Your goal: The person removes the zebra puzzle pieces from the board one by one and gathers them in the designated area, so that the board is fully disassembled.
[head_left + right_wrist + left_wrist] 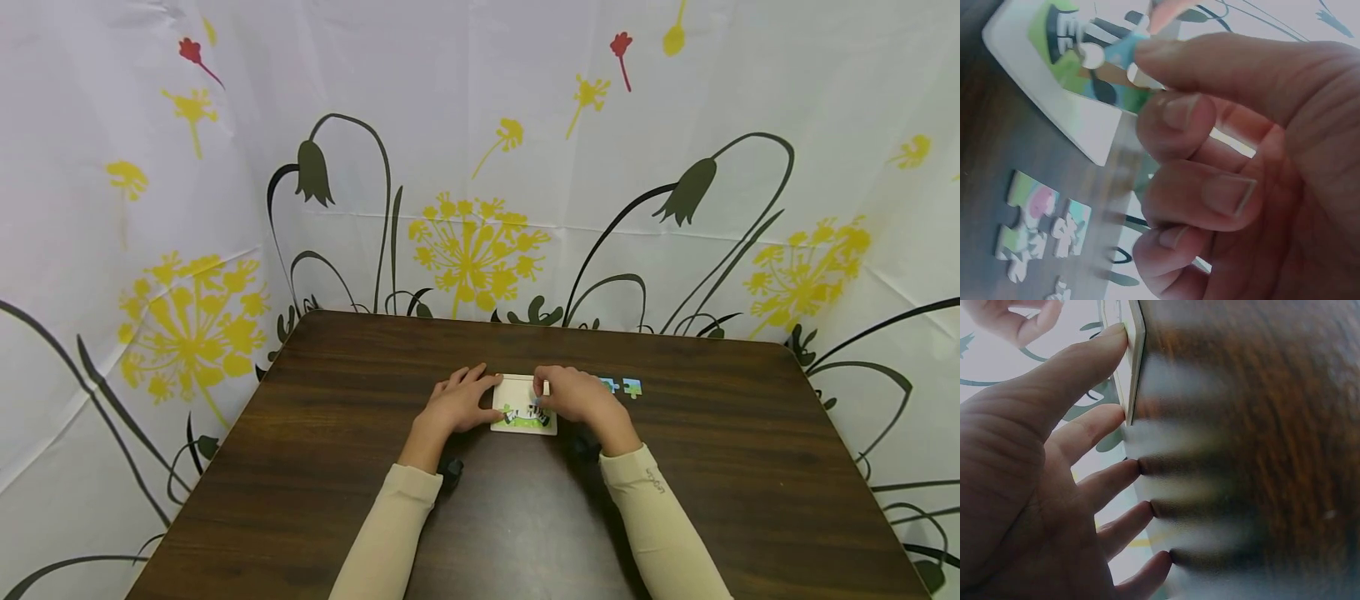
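Observation:
A small pale wooden puzzle tray (513, 388) lies on the dark table, its lower part filled with green and black-and-white zebra-like picture pieces. My left hand (453, 402) is at the tray's left side, fingers spread. In the left wrist view its thumb (1100, 347) rests on the tray's rim, the index fingertip touches the corner, and the other fingertips stand on the table. My right hand (577, 393) is over the tray's right side. Between thumb and index finger it pinches a light-blue puzzle piece (1121, 53), partly hidden by the fingers, against the picture.
To the right of the tray lie several loose puzzle pieces (632, 387), some with a pink patch or white shapes in the right wrist view. Black wrist devices (451, 472) are under both wrists. A flowered white curtain (480, 167) hangs behind the wooden table (337, 400).

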Demonstrator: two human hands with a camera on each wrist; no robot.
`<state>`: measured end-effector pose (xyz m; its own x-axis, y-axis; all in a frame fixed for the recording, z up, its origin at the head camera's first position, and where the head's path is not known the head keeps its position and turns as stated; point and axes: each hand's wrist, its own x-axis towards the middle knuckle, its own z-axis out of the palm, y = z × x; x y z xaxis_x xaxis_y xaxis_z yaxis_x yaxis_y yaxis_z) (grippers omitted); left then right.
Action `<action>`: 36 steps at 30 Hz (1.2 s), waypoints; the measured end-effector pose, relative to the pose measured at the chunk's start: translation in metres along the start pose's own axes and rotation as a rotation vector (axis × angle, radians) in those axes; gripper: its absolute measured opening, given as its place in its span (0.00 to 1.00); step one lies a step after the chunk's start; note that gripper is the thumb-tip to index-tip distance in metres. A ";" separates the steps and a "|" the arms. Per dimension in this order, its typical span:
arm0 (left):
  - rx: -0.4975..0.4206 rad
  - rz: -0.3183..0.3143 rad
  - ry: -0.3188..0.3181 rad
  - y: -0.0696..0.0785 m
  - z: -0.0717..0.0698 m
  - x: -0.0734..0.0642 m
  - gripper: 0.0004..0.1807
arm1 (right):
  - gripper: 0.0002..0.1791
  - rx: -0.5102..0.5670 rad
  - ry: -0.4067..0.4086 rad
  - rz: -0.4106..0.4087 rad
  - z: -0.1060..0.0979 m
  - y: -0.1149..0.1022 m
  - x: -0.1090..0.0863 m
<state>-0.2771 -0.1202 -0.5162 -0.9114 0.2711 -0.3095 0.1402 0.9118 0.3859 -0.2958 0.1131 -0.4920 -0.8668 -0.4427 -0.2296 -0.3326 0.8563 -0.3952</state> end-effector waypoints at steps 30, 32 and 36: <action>-0.002 0.024 -0.022 -0.002 0.000 -0.001 0.43 | 0.05 0.309 -0.012 -0.021 -0.051 0.076 -0.038; -0.004 0.026 -0.026 -0.002 -0.001 -0.001 0.43 | 0.06 0.319 -0.002 -0.004 -0.055 0.084 -0.043; -0.001 0.026 -0.030 -0.002 -0.002 -0.001 0.44 | 0.06 0.324 0.002 0.044 -0.062 0.099 -0.055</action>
<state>-0.2768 -0.1227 -0.5149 -0.8953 0.3039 -0.3257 0.1631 0.9040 0.3952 -0.3035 0.2385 -0.4634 -0.8785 -0.4065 -0.2509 -0.1599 0.7452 -0.6474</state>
